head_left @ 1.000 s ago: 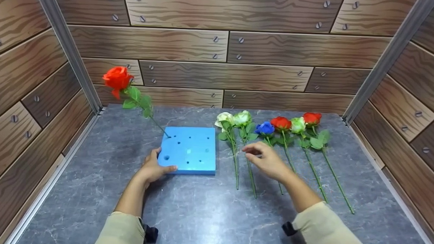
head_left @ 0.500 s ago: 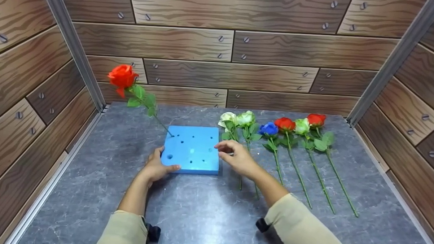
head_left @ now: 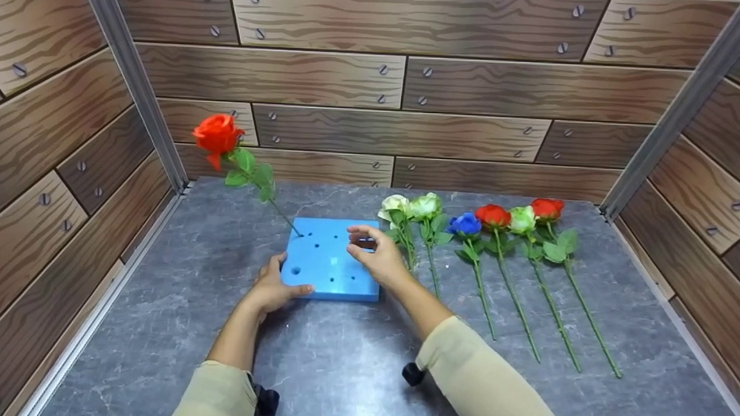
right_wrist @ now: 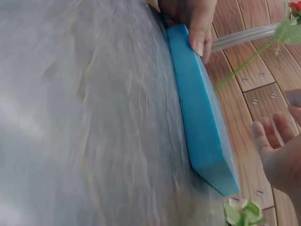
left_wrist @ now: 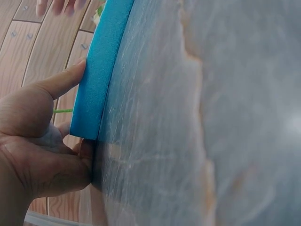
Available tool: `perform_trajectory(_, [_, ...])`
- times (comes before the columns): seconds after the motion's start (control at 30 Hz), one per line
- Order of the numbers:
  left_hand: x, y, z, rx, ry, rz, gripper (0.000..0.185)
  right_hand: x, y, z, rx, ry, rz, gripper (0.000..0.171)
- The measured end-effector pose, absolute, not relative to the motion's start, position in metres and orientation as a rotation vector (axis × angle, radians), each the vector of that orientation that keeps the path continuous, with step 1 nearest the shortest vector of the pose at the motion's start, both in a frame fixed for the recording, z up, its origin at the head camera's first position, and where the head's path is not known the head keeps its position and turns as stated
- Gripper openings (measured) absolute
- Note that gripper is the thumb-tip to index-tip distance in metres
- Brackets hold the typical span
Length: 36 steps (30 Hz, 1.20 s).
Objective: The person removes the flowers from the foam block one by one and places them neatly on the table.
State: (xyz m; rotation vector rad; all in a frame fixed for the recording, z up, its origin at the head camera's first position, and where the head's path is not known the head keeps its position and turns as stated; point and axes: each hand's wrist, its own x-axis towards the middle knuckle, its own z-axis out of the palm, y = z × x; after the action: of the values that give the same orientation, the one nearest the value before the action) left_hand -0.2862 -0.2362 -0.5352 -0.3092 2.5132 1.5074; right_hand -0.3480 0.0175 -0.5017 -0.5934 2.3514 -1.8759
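A blue foam block (head_left: 325, 262) with several holes lies on the grey table. My left hand (head_left: 275, 288) grips its near left corner, thumb at the front edge and fingers along the left side; the left wrist view shows the thumb (left_wrist: 66, 80) against the block. A red rose (head_left: 217, 135) stands in a hole near the far left corner, leaning left. Above the block's right part is my right hand (head_left: 377, 254), its fingers loosely bent, holding nothing. In the right wrist view this right hand (right_wrist: 282, 150) is apart from the block, beyond its top face.
Right of the block lie several roses with stems toward me: a white rose (head_left: 395, 204), a pale green rose (head_left: 425, 205), a blue rose (head_left: 465, 223), a red rose (head_left: 493, 216), a green-white rose (head_left: 521, 219) and another red rose (head_left: 547, 208). Wood-patterned walls (head_left: 405, 80) surround the table.
My right hand has moved left from over the lying roses to above the block. The left hand keeps its place at the block's corner. The view has shifted slightly.
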Motion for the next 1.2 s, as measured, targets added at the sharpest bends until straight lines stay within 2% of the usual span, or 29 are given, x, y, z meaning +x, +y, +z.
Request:
perform_trajectory(0.53, [-0.291, -0.240, -0.534, -0.363, 2.518, 1.513, 0.116, -0.376, -0.034, -0.519, -0.618, 2.170, -2.024, 0.046])
perform_trajectory(0.83, [-0.293, -0.232, -0.542, -0.356, 2.524, 1.545, 0.114, -0.388, -0.054, -0.526, -0.478, 2.156, -2.044, 0.043])
perform_trajectory(1.2, [-0.291, -0.236, -0.538, -0.363, 2.528, 1.547, 0.111, -0.399, -0.087, -0.529, -0.486, 2.074, -2.112, 0.042])
